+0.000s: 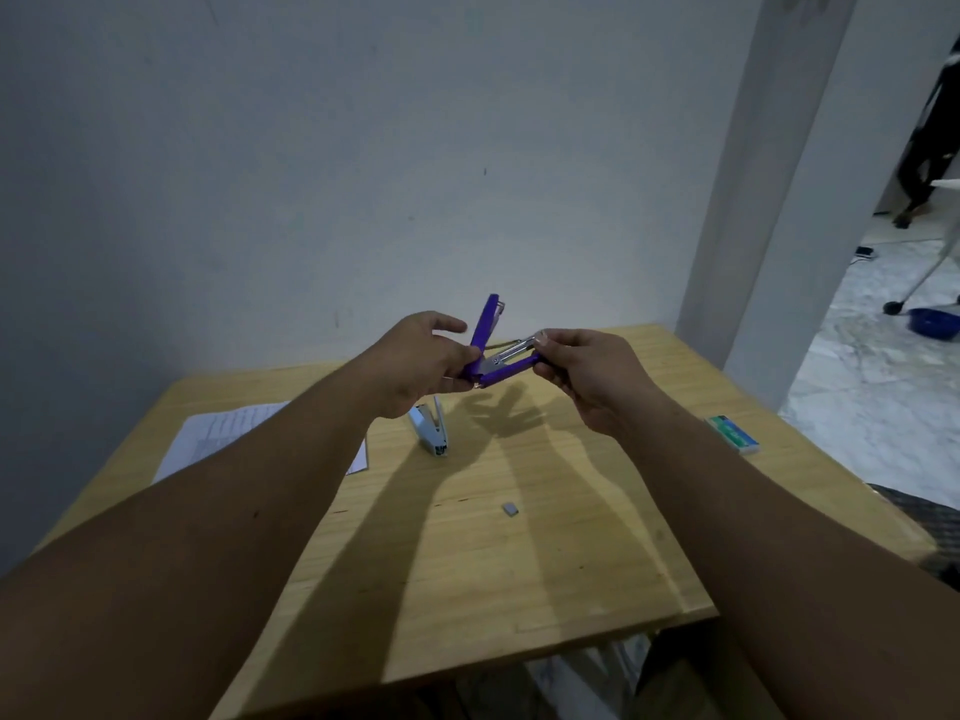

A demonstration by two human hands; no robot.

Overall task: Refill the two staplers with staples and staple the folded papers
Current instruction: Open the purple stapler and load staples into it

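- Both forearms reach in from the bottom corners and meet over the middle of the wooden counter point(545, 563), raised above it.
- Left hand point(415, 363) grips the hinge end of the purple stapler point(506, 374), fingers curled round it, the forefinger stretched out.
- The stapler is swung wide open: its purple lid points up towards the wall, and the metal staple rail lies nearly level, pointing right.
- Right hand point(587, 371) pinches the far tip of that rail between thumb and fingertips, with the other fingers curled under the purple base.
- A second, pale blue stapler point(431, 431) lies on the counter just below the left hand, apart from it.
- A small grey strip of staples point(510, 508) lies alone on bare wood, nearer the front edge, between the two arms.
- The folded papers point(223, 433) lie towards the left edge, partly hidden by the left forearm.
- A green and white staple box point(733, 433) sits close to the right edge, well apart from the hands.
- The counter's far edge meets a plain pale wall; a white pillar stands at its far right corner.
- Right of the pillar, marbled floor opens out, with a blue bowl point(932, 328) on it.
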